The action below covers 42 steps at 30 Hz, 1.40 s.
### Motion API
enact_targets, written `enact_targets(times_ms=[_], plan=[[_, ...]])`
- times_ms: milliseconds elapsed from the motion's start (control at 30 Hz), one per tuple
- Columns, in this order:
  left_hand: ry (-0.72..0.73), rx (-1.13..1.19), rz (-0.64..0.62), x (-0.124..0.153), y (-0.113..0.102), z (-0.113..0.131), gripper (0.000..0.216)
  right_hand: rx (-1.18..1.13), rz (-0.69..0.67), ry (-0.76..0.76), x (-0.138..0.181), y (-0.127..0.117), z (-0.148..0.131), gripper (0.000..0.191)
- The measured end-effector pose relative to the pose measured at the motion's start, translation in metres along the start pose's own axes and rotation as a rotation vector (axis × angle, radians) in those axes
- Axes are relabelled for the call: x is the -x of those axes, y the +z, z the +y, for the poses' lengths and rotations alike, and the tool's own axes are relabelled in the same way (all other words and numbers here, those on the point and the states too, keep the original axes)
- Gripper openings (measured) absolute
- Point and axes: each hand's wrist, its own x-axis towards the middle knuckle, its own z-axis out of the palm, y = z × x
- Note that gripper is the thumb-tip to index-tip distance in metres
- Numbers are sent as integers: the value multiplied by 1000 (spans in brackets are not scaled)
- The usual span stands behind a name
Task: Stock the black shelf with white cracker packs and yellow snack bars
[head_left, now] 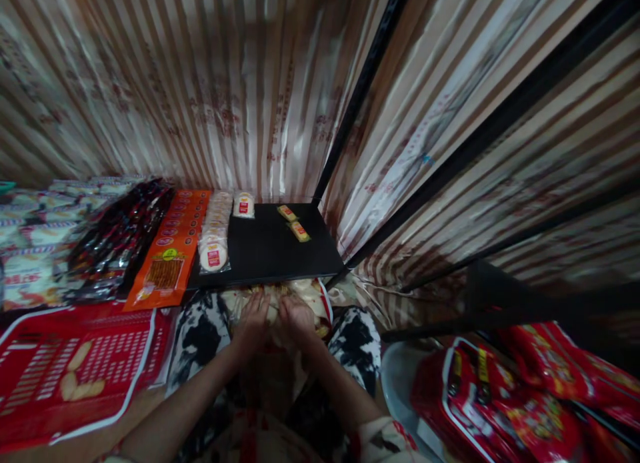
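Observation:
Between my knees, just below the front edge of the black shelf (265, 253), lies a pale bag (313, 295) with red and yellow print. It looks like a plastic bag; its contents are too dim to make out. My left hand (254, 319) grips its top from the left. Close beside it, my right hand (299, 319) has its fingers curled on the same bag. On the shelf above are a row of round packaged crackers (214, 253), one more round pack (243, 205) and two small yellow packets (295, 226).
Left on the shelf are an orange snack pack (167, 266), dark shiny packs (117, 239) and white packs (33, 273). A red basket (125, 373) with a few pale pieces stands at lower left. Red bags (540, 389) fill the lower right. Black posts (363, 83) cross the striped sheeting.

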Motion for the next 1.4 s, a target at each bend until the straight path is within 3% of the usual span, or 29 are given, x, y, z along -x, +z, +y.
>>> enact_targets(times_ms=[167,333,533,667,767,1000,1133,1400], plan=[[-23,262,87,-12,-22,3,55,-283,94,-56,-3,-39,8,19],[-109,560,84,-23,-53,7,40,-691,-32,15,-12,-69,18,14],[-200,827,121,-26,-65,9,15,-1226,-149,234,-22,-68,15,19],[-289,1138,53,-22,-66,9,23,-1422,-121,393,-24,-64,5,28],[-392,1223,95,-21,-66,8,30,-1587,-100,457,-24,-61,-5,38],[-567,1302,295,-29,-64,4,32,-1568,-11,471,-30,-50,-20,43],[-582,1284,378,-35,-61,-1,31,-1553,-56,467,-39,-45,-27,47],[-581,1221,421,-60,-63,-15,27,-1448,-72,354,-76,-40,-34,57]])
